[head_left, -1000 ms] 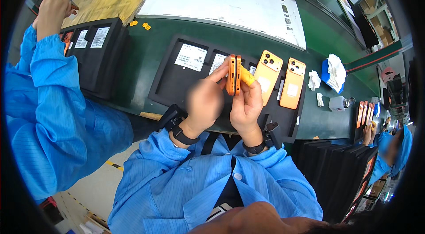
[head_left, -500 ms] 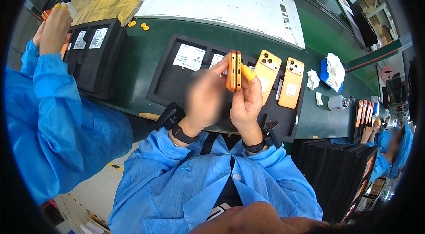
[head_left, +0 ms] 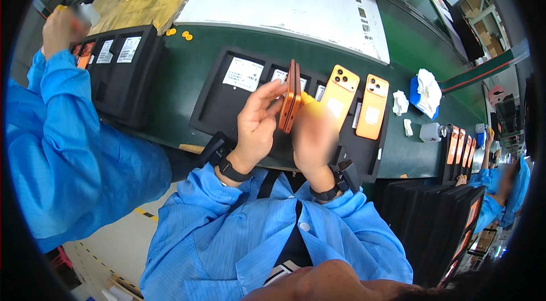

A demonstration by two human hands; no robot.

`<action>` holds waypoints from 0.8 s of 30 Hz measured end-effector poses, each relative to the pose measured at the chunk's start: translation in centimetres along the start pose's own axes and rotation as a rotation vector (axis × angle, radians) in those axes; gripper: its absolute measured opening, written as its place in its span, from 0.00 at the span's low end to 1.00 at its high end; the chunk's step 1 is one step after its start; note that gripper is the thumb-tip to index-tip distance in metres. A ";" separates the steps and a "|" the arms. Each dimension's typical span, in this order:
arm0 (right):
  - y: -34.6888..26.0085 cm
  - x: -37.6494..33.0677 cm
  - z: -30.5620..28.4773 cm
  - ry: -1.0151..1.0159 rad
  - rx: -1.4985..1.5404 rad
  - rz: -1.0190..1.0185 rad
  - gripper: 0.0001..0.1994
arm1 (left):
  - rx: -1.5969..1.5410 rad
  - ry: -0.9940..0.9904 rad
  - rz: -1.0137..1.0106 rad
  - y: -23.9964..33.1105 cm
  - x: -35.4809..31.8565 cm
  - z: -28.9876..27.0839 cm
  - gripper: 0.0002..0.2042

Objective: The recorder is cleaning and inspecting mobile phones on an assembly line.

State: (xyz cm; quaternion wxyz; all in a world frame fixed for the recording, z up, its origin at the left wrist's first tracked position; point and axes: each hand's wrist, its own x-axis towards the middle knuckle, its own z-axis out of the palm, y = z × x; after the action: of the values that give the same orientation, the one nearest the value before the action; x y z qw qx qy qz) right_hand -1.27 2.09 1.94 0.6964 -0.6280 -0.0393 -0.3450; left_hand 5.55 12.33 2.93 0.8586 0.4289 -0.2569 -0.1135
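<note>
Since a second ago both hands have eased toward the frame's centre, and the orange phone (head_left: 289,98) now stands nearly edge-on to the camera, where more of its side showed before.

Nearest, at the bottom, blue sleeves and dark wrist straps lead up to the hands. The left hand (head_left: 257,124) lies left of the phone, its fingers curled onto the left face, so that grip is closed on it. The right hand (head_left: 314,137) is blurred; it sits right of and below the phone, seemingly supporting the lower end, but how tightly it closes I cannot tell. The phone's long axis runs almost vertically in the frame, top tipped slightly right, and both hands meet it at its lower half.

Beyond, the black tray (head_left: 211,112) rests on the green counter (head_left: 170,62), with two more orange phones (head_left: 339,96) lying back-up at its right. Farther left, a co-worker's raised hand (head_left: 60,31) is above a second tray (head_left: 128,82).
</note>
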 end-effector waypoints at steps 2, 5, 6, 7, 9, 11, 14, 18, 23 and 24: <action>-0.6 -1.7 0.1 0.010 0.055 0.019 0.26 | -0.016 -0.013 -0.002 0.0 -1.6 0.0 0.33; -0.6 -3.1 0.3 0.019 0.011 0.114 0.23 | -0.025 0.046 -0.056 -0.6 -2.8 -0.2 0.32; -0.4 -3.3 0.3 0.015 -0.016 0.171 0.22 | -0.029 0.052 -0.065 -0.9 -2.9 -0.4 0.31; 0.0 -3.5 0.2 0.028 -0.032 0.200 0.20 | -0.032 0.072 -0.081 -1.2 -3.0 -0.6 0.31; 0.2 -3.4 0.0 0.029 -0.051 0.217 0.18 | -0.025 0.079 -0.104 -1.1 -3.0 -0.7 0.30; 0.2 -3.2 -0.3 0.030 -0.072 0.233 0.17 | -0.021 0.084 -0.127 -0.8 -2.8 -0.6 0.28; -0.1 -1.9 -0.2 0.031 -0.091 0.311 0.16 | 0.187 0.142 -0.218 -0.7 -1.9 -0.6 0.22; 0.1 -0.7 -0.2 0.018 -0.197 0.375 0.21 | 0.351 0.096 -0.387 -1.1 -1.3 -0.4 0.19; 0.7 -1.1 -0.4 0.012 -0.265 0.408 0.22 | 0.323 -0.005 -0.351 -1.3 -1.0 -0.7 0.22; 1.1 -1.2 -0.4 0.036 -0.220 0.352 0.23 | 0.335 -0.015 -0.317 -1.4 -1.0 -0.7 0.22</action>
State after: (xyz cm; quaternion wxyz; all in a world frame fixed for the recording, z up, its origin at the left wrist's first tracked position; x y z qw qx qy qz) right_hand -1.75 2.25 0.39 0.6740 -0.6911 0.1215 -0.2312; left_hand 5.08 12.37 1.15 0.7448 0.5997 -0.2080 -0.2058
